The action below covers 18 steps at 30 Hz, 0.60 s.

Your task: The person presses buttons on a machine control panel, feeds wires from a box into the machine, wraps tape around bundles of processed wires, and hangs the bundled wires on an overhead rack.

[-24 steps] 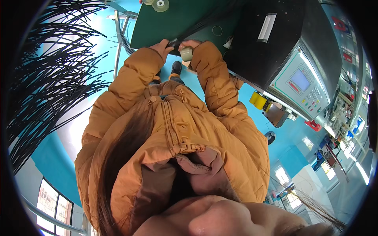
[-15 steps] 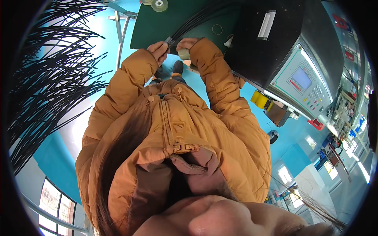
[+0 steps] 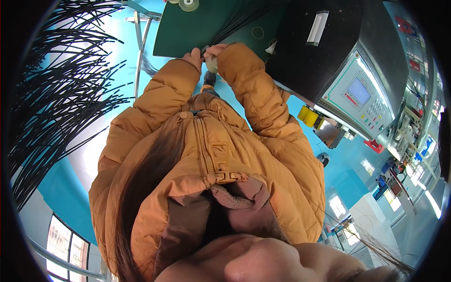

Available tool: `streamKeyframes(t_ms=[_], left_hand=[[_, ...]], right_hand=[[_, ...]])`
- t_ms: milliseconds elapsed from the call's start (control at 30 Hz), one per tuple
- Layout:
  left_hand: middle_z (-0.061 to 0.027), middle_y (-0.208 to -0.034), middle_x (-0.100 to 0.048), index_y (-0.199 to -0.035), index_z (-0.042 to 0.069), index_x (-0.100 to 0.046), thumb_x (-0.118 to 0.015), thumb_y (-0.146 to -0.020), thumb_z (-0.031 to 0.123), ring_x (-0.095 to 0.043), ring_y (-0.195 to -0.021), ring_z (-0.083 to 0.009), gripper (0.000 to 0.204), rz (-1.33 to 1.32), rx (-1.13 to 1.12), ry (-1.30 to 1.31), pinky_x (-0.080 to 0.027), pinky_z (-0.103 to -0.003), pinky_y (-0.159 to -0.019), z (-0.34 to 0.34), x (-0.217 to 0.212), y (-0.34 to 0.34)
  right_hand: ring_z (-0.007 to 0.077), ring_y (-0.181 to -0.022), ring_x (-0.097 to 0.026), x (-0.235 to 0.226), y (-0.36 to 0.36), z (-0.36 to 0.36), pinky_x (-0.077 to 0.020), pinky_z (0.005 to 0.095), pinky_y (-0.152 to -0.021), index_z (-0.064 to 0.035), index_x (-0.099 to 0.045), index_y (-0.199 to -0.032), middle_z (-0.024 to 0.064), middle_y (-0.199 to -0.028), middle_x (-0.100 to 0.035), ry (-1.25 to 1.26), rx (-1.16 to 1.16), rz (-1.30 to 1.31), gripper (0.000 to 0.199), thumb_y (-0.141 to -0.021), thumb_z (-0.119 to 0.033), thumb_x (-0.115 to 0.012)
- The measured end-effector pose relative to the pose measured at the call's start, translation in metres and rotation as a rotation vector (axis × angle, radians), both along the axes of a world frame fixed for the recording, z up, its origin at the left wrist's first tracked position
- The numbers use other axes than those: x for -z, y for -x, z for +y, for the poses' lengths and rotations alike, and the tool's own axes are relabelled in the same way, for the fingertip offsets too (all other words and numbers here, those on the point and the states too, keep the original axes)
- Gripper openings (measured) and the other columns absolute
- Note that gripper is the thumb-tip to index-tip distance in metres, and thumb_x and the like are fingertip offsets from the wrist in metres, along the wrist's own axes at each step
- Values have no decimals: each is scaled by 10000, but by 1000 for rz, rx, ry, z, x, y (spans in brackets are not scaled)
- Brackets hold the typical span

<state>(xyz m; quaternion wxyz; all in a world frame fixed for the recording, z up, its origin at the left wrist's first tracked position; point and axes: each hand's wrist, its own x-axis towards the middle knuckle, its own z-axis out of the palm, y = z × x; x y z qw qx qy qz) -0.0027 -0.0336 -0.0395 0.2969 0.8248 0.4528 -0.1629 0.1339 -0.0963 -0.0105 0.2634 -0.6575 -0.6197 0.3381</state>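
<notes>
The right hand (image 3: pixel 215 50), fingers curled on a pale tape roll (image 3: pixel 212 65), now sits nearer the left hand (image 3: pixel 194 58), which appears closed on the black cable bundle (image 3: pixel 229 31) by the green bench (image 3: pixel 185 34)'s edge, bringing tape close to cables.

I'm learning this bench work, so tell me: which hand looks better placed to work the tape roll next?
Probably the right hand: it holds the tape roll close beside the black wires, while the left hand appears occupied gripping their near end.

A head-worn fisheye looks down toward both hands (image 3: pixel 194 57).
</notes>
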Motion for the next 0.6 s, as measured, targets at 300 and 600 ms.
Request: streamKeyframes(t_ms=[300,600], left_hand=[[-194,-831,-536,-903,70,-392,-415,-782,346,-520,-733,-363,302,-22,249,-88,-406,-427,-619,18,-26,-13],[-63,-560,-490,-754,37,-443,-515,-741,397,-493,-510,-192,367,-443,-17,168,-392,-306,-491,47,-24,29]], right_hand=[[228,-817,-520,-115,14,18,-420,312,-677,-117,-559,-837,69,-884,-542,465,148,13,186,-688,-217,-508],[248,-869,-484,24,-29,-16,-415,344,-725,-123,-538,-845,69,-929,-507,11,125,-686,219,-627,-120,-525]])
